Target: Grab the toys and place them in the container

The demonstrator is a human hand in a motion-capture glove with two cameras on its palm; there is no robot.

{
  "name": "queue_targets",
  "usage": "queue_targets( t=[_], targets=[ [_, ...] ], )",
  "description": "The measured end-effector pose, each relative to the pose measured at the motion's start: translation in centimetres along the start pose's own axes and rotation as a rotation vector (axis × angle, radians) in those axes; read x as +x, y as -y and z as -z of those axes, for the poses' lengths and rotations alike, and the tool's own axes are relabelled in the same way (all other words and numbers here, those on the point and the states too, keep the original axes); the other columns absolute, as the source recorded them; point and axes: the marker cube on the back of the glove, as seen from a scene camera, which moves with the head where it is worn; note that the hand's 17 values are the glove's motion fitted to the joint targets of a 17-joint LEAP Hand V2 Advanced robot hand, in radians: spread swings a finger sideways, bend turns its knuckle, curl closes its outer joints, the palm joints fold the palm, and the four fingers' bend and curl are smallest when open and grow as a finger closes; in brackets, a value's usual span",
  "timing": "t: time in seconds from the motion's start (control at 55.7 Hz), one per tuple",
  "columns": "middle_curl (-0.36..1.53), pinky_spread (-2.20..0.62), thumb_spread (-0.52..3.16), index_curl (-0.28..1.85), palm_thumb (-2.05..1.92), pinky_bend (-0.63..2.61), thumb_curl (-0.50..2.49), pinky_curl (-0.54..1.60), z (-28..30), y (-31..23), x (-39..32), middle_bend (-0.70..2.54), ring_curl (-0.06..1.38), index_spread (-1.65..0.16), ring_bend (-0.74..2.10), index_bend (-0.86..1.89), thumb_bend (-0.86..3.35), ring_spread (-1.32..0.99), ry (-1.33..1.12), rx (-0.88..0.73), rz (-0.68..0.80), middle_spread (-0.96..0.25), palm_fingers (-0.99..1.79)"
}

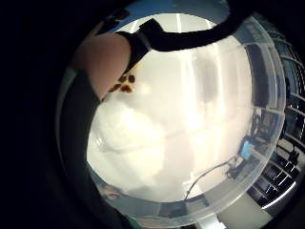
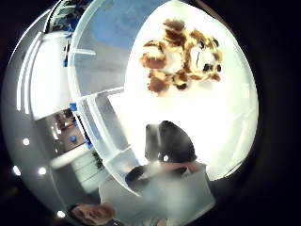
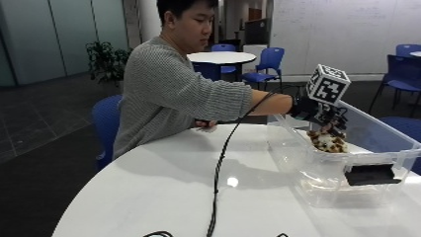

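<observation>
Clear plastic made the container (image 3: pixel 368 148) easy to read from the outside view: it sat at the right of the frame on the white bench (image 3: pixel 164 192), and the spotted toy (image 3: pixel 327 142) showed through its wall near the upper middle of the box. I had the right hand (image 3: pixel 315 112) over the open top, just above that toy, which I judged the sensible place to let a toy drop inside rather than onto the rim. In the thumb-side view the toy (image 2: pixel 181 55) lay apart from the palm on the bright floor of the box, so I took it as released. Whether the fingers were spread or curled I could not tell. No other toys showed on the bench.
</observation>
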Motion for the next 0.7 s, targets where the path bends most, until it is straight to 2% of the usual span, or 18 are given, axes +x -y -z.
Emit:
queue_targets(
  t=[0.108, 0.215, 0.431, 0.52, 0.592, 0.7],
  targets=[
    [0.5, 0.01, 1.33, 0.3, 0.11, 1.05, 0.48, 0.36, 1.9, -2.1, -0.3, 0.15, 0.38, -0.35, 0.4, 0.13, -0.02, -0.16, -0.001, 0.066, 0.031, -0.19, -0.15],
    [0.47, 0.03, 1.34, 0.3, 0.0, 1.01, 0.41, 0.34, 4.7, -6.8, 1.8, 0.16, 0.37, -0.35, 0.36, 0.13, -0.05, -0.14, -0.033, 0.173, 0.0, -0.18, -0.16],
    [0.41, 0.05, 1.28, 0.29, -0.12, 0.9, 0.29, 0.31, 7.3, -20.1, 12.5, 0.15, 0.35, -0.35, 0.27, 0.14, -0.08, -0.1, -0.012, 0.316, 0.024, -0.16, -0.16],
    [0.39, 0.05, 1.26, 0.3, -0.12, 0.86, 0.25, 0.3, 6.3, -24.9, 18.4, 0.15, 0.34, -0.36, 0.24, 0.16, -0.08, -0.08, -0.146, 0.349, -0.119, -0.16, -0.12],
    [0.38, 0.06, 1.25, 0.3, -0.12, 0.84, 0.22, 0.3, 6.0, -27.3, 21.4, 0.15, 0.34, -0.36, 0.21, 0.16, -0.08, -0.08, -0.089, 0.359, -0.238, -0.16, -0.12],
    [0.36, 0.06, 1.25, 0.3, -0.11, 0.82, 0.19, 0.3, 5.2, -30.2, 22.3, 0.15, 0.33, -0.36, 0.19, 0.16, -0.07, -0.07, -0.055, 0.389, -0.27, -0.15, -0.11]
  ],
)
